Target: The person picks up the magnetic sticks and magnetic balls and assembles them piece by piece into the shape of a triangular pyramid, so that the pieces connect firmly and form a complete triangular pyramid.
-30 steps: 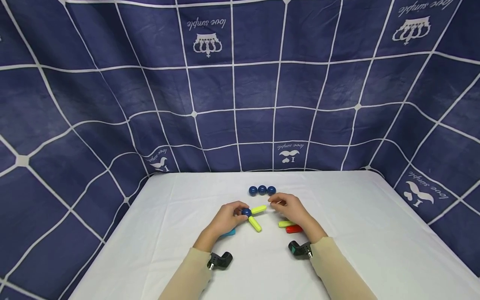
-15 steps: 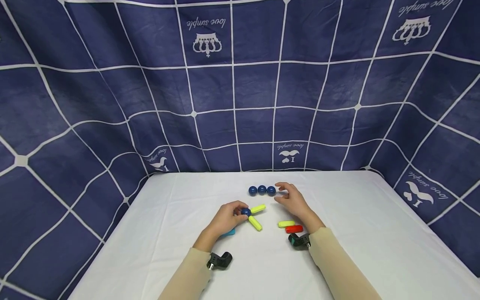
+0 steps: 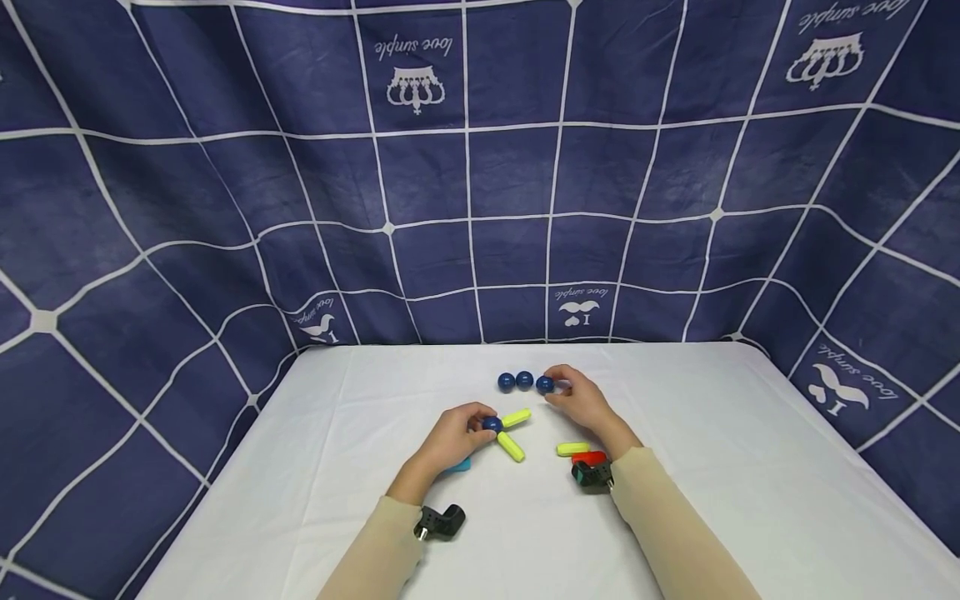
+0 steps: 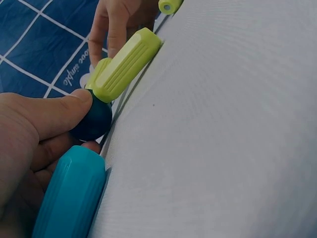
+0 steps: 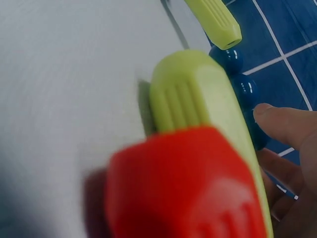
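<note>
My left hand (image 3: 453, 435) pinches a dark blue ball (image 3: 492, 424) between thumb and fingers. Two yellow-green rods (image 3: 516, 417) (image 3: 511, 447) stick out from that ball, spread apart. At the back, my right hand (image 3: 583, 402) holds another blue ball (image 3: 545, 384) between thumb and fingers, at the right end of a row beside two more balls (image 3: 506, 382) (image 3: 525, 381). In the left wrist view the left thumb presses on the ball (image 4: 94, 121), close to a rod (image 4: 126, 64).
A yellow-green rod (image 3: 573, 448) and a red rod (image 3: 588, 457) lie near my right wrist, partly under its camera. A light blue piece (image 3: 458, 466) lies by my left wrist. The white table (image 3: 525, 533) meets a blue checked curtain (image 3: 517, 250) behind.
My right hand has moved back and slightly right, past the rod tip, and taken hold of the rightmost ball, which has shifted slightly. The left hand has stayed on its ball.
</note>
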